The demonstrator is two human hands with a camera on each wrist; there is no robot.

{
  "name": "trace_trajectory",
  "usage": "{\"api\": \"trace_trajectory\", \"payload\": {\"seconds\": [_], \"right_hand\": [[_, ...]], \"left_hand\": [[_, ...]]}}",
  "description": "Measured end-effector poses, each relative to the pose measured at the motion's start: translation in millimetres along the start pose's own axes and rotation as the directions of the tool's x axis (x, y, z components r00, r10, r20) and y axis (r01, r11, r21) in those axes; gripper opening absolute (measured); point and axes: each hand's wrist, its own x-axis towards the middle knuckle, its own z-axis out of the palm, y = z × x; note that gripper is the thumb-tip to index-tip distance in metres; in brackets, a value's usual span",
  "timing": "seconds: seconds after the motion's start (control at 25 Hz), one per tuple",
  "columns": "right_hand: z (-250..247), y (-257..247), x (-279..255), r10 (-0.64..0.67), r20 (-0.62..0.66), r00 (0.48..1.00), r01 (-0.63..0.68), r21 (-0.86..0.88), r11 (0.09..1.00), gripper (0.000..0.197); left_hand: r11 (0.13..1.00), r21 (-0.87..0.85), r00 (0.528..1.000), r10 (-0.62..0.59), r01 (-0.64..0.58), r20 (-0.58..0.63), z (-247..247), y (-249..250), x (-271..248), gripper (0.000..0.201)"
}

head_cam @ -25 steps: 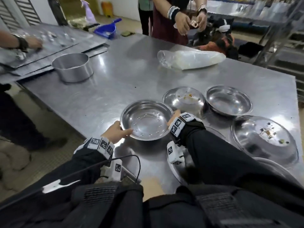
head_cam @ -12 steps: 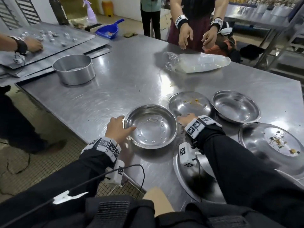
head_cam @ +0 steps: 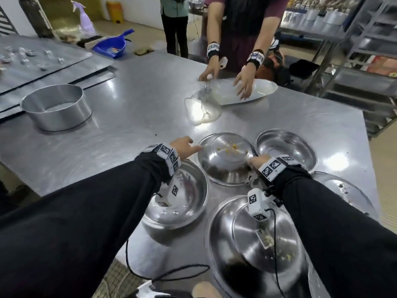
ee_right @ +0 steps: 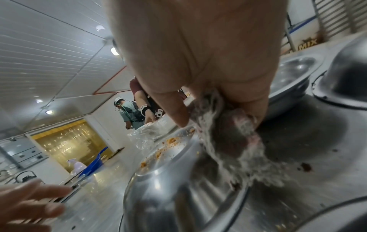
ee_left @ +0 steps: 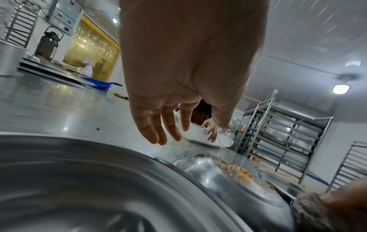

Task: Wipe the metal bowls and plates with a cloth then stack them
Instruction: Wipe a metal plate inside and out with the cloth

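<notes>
At the centre of the head view sits an upturned bowl (head_cam: 225, 160), its base flecked with orange crumbs, resting on the bench (head_cam: 120, 117). The right hand (head_cam: 255, 161) is at its lower right edge, fingers (ee_right: 174, 108) curled round a frayed grey cloth (ee_right: 228, 136) that presses against the bowl's side. The left hand (head_cam: 184, 147) comes in from the left with fingers (ee_left: 157, 125) loosely spread and straight, fingertips right by the bowl's left rim; I cannot tell if they touch it. Below the left wrist an upright bowl (head_cam: 184, 203) stands just beside the soiled one. To the upper right of centre is another upright bowl (head_cam: 285, 149), close alongside. At lower centre a large upturned plate (head_cam: 247, 239) carries scraps on its base, under the right forearm. At the right edge a second large plate (head_cam: 345, 190) shows dark specks. Further up the frame a person's two hands rest on a clear plastic bag (head_cam: 242, 91). At the left stands a round metal tin (head_cam: 55, 106), and in the upper left a blue dustpan (head_cam: 111, 46) and a purple spray bottle (head_cam: 84, 20).
</notes>
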Motion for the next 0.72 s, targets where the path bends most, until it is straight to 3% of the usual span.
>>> {"api": "trace_trajectory", "payload": {"seconds": [0.16,0.32,0.44,0.6,0.72], "right_hand": [[2.2,2.6,26.1,0.053,0.077,0.996,-0.057,0.054,0.997,0.042],[-1.4,-8.3,46.6,0.073,0.217,0.974,-0.081,0.029,0.996,0.037],[4.0,-20.2,58.2,0.022,0.238,0.971,-0.032,0.037,0.999,0.038],[20.7,-28.3,82.5,-0.058,0.171,0.984,0.038,0.120,0.992,0.038],[27.4,-30.4,89.6,-0.078,0.148,0.986,0.068,0.072,0.995,0.039]], "left_hand": [[0.996,0.082,0.998,-0.035,0.030,0.054,14.9,15.8,49.8,0.075],[0.992,0.121,0.988,-0.042,0.024,0.147,25.3,27.9,83.9,0.060],[0.985,0.136,0.988,-0.118,0.104,0.098,27.1,18.5,99.2,0.059],[0.964,0.062,0.966,-0.257,0.257,-0.001,27.9,-4.3,119.4,0.114],[0.959,-0.060,0.960,-0.277,0.279,0.030,18.3,-2.9,116.5,0.105]]}}
